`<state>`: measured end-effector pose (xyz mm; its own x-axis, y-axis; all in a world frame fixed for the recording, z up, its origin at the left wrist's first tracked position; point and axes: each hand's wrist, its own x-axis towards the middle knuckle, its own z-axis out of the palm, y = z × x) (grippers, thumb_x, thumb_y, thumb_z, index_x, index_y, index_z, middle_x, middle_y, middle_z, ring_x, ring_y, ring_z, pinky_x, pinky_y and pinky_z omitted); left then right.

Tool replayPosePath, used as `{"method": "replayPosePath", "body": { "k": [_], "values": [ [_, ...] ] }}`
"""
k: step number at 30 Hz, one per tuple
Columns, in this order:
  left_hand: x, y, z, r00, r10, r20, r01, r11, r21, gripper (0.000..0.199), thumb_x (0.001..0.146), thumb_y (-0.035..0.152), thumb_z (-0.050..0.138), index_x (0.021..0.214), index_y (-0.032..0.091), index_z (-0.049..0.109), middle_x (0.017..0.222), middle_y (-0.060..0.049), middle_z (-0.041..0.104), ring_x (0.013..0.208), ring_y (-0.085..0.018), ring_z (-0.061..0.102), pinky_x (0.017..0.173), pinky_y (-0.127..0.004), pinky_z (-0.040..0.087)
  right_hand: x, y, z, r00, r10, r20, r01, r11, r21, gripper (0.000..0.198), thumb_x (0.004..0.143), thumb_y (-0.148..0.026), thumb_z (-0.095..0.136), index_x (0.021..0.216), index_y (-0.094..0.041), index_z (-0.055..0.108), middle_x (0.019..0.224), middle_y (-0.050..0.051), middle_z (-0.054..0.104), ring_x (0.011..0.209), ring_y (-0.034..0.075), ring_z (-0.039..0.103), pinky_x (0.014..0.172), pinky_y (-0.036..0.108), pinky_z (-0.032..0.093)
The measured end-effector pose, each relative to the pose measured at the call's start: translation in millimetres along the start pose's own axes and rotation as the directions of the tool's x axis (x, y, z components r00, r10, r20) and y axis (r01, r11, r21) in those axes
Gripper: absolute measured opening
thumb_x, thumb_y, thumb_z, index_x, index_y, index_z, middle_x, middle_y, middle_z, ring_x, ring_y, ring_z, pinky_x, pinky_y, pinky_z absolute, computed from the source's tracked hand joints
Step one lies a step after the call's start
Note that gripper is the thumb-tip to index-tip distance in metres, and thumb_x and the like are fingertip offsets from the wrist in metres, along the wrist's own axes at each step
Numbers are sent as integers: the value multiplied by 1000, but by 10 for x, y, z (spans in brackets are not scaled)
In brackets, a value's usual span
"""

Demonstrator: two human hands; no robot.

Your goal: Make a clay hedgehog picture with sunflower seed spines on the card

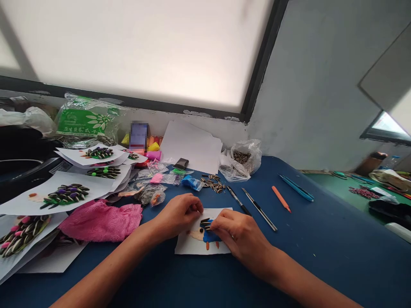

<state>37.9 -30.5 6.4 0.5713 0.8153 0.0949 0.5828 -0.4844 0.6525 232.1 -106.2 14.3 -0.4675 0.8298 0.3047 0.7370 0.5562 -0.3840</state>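
Observation:
A white card [189, 247] lies flat on the blue table, bearing a hedgehog shape of blue clay [209, 236] with a pale clay face [195, 234] and orange feet. A few striped sunflower seeds [205, 222] are stuck in the blue clay. Over the blue part, my right hand [239, 231] is closed in a pinch at the seeds; its fingertips hide most of what they hold, seemingly a sunflower seed. My left hand [183, 214] rests at the card's upper left edge, fingers curled; whether anything is in them is hidden.
Loose sunflower seeds [214, 184] and a blue clay packet [192, 182] lie beyond the card. Pens [238, 200], a craft knife [259, 209], an orange marker [281, 199] and blue tweezers [296, 188] lie right. Finished seed cards [102, 188] and a pink towel [102, 220] are left.

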Motion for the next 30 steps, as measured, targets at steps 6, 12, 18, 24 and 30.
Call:
{"method": "replayPosePath", "body": {
  "k": [6,12,18,24,30],
  "values": [
    [6,-16,13,1000,-2,5,2,1000,5,18,77,15,53,82,18,71,78,-2,61,68,-14,55,61,-23,41,-4,-34,5,1000,-2,18,3,997,-78,19,94,-16,53,81,-19,66,78,1,59,67,12,55,61,21,39],
    [2,-22,16,1000,16,-5,-15,1000,16,18,78,17,53,81,19,70,78,-1,61,69,-14,55,60,-22,42,15,-52,2,1000,-4,31,8,988,-154,21,94,-17,53,79,-19,66,76,1,59,67,12,55,59,21,37],
    [4,-16,16,1000,7,2,-7,1000,5,18,77,16,53,81,18,70,78,-2,61,68,-14,55,61,-23,42,35,-57,6,998,5,58,7,979,-204,20,93,-15,53,79,-18,67,77,2,61,68,12,56,58,21,37],
    [4,-29,18,1000,10,2,-10,1000,-4,18,77,15,53,82,18,70,79,-2,61,69,-14,55,62,-23,42,28,-71,-19,995,65,77,-52,987,-153,9,90,-15,61,84,-19,67,84,3,64,75,14,60,65,22,41],
    [1,-24,14,1000,6,3,-6,1000,0,17,78,19,54,82,18,70,79,-2,62,69,-15,55,63,-24,43,34,-9,-149,995,87,-52,-93,988,-120,8,89,-16,62,81,-18,61,80,1,64,66,13,57,60,24,38]
  ]
}}
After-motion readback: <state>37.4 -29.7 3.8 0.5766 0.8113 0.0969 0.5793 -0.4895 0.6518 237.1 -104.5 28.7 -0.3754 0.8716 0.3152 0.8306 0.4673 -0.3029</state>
